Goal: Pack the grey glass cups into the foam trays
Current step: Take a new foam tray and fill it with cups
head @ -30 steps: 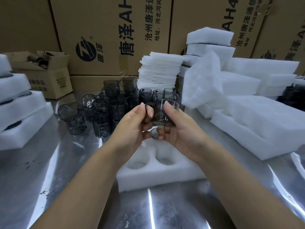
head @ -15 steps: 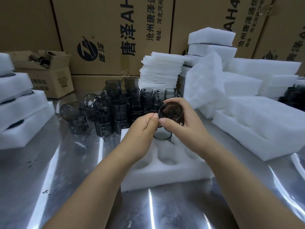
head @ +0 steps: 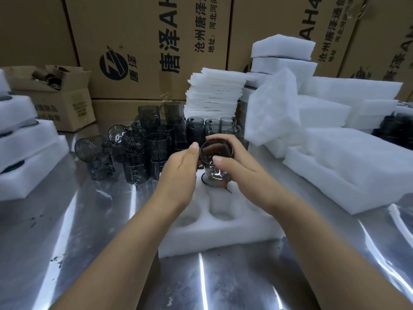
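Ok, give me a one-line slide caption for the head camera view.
Right hand holds a grey glass cup over the white foam tray, left hand beside it.

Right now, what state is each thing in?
cup, gripped by right hand, tilted, mouth towards camera, above tray.
left hand, thumb at cup's rim, fingers hidden.
tray, two near pockets empty, one far pocket holds a second cup.
loose cups, mostly stacked upright, a few on their sides.
carton, flaps open.
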